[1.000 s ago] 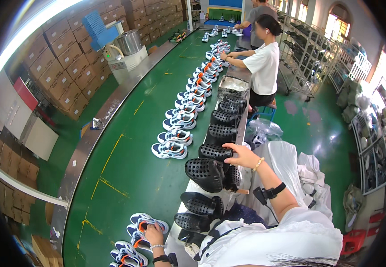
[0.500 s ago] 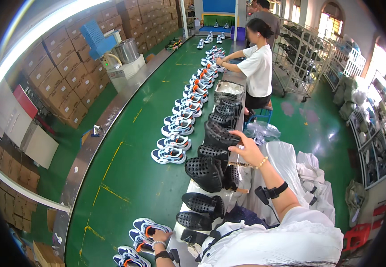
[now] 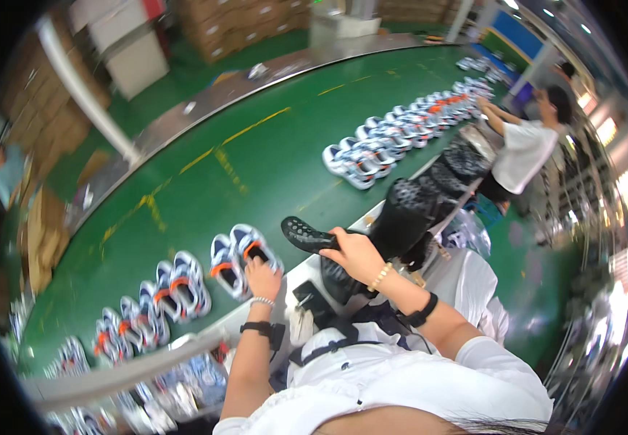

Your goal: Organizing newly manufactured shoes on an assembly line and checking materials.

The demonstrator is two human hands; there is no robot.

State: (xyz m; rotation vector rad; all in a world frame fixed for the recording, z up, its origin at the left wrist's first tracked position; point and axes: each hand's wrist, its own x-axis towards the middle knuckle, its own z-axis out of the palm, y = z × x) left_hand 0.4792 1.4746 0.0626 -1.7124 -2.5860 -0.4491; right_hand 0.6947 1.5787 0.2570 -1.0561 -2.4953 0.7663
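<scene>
My right hand (image 3: 357,255) grips a black perforated shoe sole (image 3: 306,235), held flat above the near edge of the green conveyor belt (image 3: 256,167). My left hand (image 3: 263,279) rests on a white, blue and orange sneaker (image 3: 245,255) that sits on the belt right in front of me. More sneakers of the same kind (image 3: 176,286) stand in pairs to its left. A stack of black soles (image 3: 408,214) rises just right of my right hand.
A long row of sneaker pairs (image 3: 401,130) runs up the belt toward a person in a white shirt (image 3: 524,152) working at its side. Cardboard boxes (image 3: 234,22) stand beyond the belt. A metal rail (image 3: 111,370) crosses the lower left.
The view has swung left and down. My right hand has lifted one black sole off the stack and brought it left toward the sneaker under my left hand.
</scene>
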